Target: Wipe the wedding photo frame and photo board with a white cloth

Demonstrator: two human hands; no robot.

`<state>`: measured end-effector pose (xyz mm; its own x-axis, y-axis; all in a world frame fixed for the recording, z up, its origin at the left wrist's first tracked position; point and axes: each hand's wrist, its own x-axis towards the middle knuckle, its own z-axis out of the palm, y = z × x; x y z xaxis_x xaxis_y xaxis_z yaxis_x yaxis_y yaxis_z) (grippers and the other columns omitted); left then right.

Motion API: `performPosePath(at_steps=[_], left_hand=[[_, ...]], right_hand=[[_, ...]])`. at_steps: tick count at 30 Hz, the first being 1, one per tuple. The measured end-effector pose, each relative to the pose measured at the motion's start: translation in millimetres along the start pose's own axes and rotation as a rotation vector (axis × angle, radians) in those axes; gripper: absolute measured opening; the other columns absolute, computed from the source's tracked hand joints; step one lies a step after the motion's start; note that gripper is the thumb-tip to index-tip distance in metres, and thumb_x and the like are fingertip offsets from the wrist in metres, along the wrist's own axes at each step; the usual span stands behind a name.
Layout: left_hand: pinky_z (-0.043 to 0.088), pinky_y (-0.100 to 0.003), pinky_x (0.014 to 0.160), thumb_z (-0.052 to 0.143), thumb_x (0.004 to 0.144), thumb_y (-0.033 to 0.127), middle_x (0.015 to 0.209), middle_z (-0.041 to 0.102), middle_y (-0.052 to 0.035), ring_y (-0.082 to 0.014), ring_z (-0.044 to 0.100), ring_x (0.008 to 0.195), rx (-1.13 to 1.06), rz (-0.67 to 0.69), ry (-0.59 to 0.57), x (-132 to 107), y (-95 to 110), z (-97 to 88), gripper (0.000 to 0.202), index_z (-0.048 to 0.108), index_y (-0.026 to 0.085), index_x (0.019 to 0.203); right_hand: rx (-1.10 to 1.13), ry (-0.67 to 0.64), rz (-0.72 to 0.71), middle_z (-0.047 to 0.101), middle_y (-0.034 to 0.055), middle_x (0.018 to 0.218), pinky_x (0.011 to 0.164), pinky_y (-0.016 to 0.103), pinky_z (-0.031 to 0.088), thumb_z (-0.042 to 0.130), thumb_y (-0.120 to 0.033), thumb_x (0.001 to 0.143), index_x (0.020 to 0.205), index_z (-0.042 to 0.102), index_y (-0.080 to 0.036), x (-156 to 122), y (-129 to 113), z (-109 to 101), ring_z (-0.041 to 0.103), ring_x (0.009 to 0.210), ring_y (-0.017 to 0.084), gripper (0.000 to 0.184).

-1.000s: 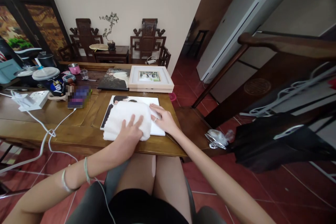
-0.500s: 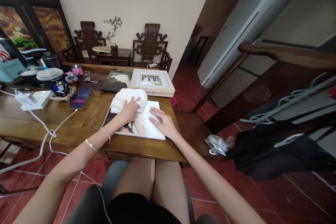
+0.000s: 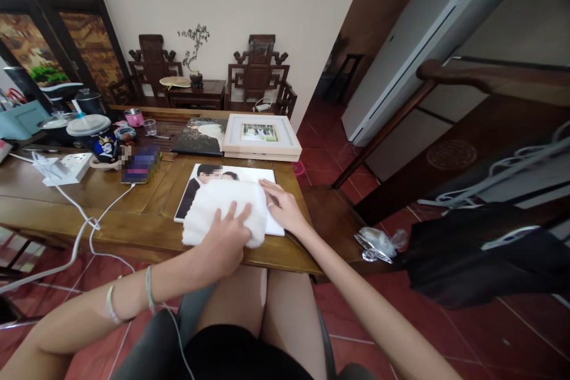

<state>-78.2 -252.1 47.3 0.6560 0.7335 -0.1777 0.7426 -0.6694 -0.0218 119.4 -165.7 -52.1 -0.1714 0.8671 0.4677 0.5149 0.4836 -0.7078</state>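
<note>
A large photo print [image 3: 236, 176] lies flat on the wooden table [image 3: 133, 214] in front of me. A folded white cloth [image 3: 222, 208] covers its near half. My left hand [image 3: 227, 234] presses flat on the cloth's near edge, fingers spread. My right hand [image 3: 282, 208] rests open on the print's right side, just beside the cloth, with a ring on one finger.
A white framed picture [image 3: 260, 133] and a dark photo album [image 3: 200, 133] sit behind the print. To the left are a phone [image 3: 140, 165], a power strip [image 3: 66, 167] with white cables, cups and a lidded pot. A wooden stair rail [image 3: 485, 74] stands at right.
My left hand has pulled the cloth from the print's far edge back to its near edge. The right hand stays on the print's right side.
</note>
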Motion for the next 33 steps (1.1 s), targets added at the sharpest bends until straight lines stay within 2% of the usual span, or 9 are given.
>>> performPosePath(at_steps=[6,10,12,14,18,20,23,27,33], left_hand=[[0.034,-0.054,0.109,0.045,0.081,0.003,0.157,0.031,-0.0126,-0.0352,0.029,0.143,-0.015,-0.158,0.134,70,-66,0.4,0.038,0.068,0.012,0.11],[0.031,-0.056,0.11,0.045,0.083,0.005,0.156,0.033,-0.0134,-0.0337,0.028,0.143,-0.019,-0.217,0.184,88,-89,1.7,0.041,0.064,0.012,0.119],[0.032,-0.056,0.109,0.045,0.083,0.005,0.156,0.033,-0.0131,-0.0345,0.028,0.143,-0.013,-0.211,0.174,82,-82,2.9,0.04,0.065,0.013,0.117],[0.033,-0.056,0.108,0.047,0.08,0.003,0.156,0.032,-0.0128,-0.0361,0.027,0.143,-0.001,-0.184,0.141,66,-63,3.9,0.039,0.069,0.013,0.11],[0.035,-0.056,0.108,0.052,0.074,0.003,0.157,0.031,-0.0119,-0.0387,0.028,0.143,0.004,-0.084,0.039,13,-11,2.0,0.041,0.071,0.016,0.108],[0.035,-0.058,0.108,0.051,0.077,0.006,0.159,0.024,-0.0137,-0.0408,0.025,0.144,0.023,-0.004,-0.068,-12,8,-1.2,0.04,0.07,0.014,0.111],[0.036,-0.056,0.108,0.049,0.079,0.007,0.16,0.022,-0.012,-0.0397,0.023,0.145,0.032,0.06,-0.134,-29,18,-5.8,0.039,0.07,0.015,0.11],[0.038,-0.053,0.108,0.046,0.078,0.003,0.156,0.031,-0.013,-0.0377,0.029,0.143,0.006,0.001,-0.025,-3,-8,-6.1,0.041,0.07,0.012,0.109],[0.036,-0.054,0.108,0.042,0.083,0.004,0.157,0.03,-0.0131,-0.0347,0.029,0.143,0.022,-0.148,0.09,67,-79,-3.1,0.04,0.064,0.011,0.116]], right_hand=[[-0.012,0.022,0.015,0.064,0.0078,0.129,0.113,0.047,0.036,0.052,-0.027,0.088,0.116,0.071,-0.023,0,0,2,0.052,0.129,0.024,0.034],[-0.01,0.031,0.019,0.064,0.0086,0.129,0.113,0.047,0.036,0.052,-0.032,0.089,0.115,0.071,-0.023,0,0,3,0.053,0.128,0.024,0.034],[-0.005,0.03,0.019,0.064,0.0079,0.129,0.113,0.048,0.036,0.054,-0.034,0.089,0.115,0.071,-0.024,0,0,3,0.053,0.129,0.025,0.033],[-0.001,0.027,0.02,0.065,0.0079,0.129,0.113,0.048,0.036,0.055,-0.034,0.088,0.115,0.071,-0.025,0,0,2,0.052,0.129,0.025,0.033],[0.002,0.021,0.017,0.065,0.0063,0.129,0.113,0.048,0.036,0.053,-0.03,0.089,0.114,0.072,-0.026,0,-1,1,0.053,0.129,0.025,0.032],[0.0,0.021,0.013,0.064,0.0057,0.129,0.113,0.048,0.036,0.052,-0.029,0.089,0.114,0.072,-0.026,0,-1,1,0.052,0.129,0.024,0.033],[-0.005,0.025,0.009,0.064,0.0076,0.129,0.113,0.046,0.037,0.051,-0.028,0.089,0.115,0.072,-0.023,0,-1,1,0.052,0.129,0.024,0.034],[-0.012,0.025,0.005,0.064,0.0072,0.129,0.113,0.046,0.037,0.051,-0.025,0.087,0.114,0.072,-0.024,0,1,2,0.053,0.128,0.023,0.034],[-0.026,0.035,0.011,0.064,0.0088,0.129,0.113,0.046,0.037,0.051,-0.026,0.088,0.116,0.071,-0.021,0,2,3,0.053,0.128,0.024,0.035]])
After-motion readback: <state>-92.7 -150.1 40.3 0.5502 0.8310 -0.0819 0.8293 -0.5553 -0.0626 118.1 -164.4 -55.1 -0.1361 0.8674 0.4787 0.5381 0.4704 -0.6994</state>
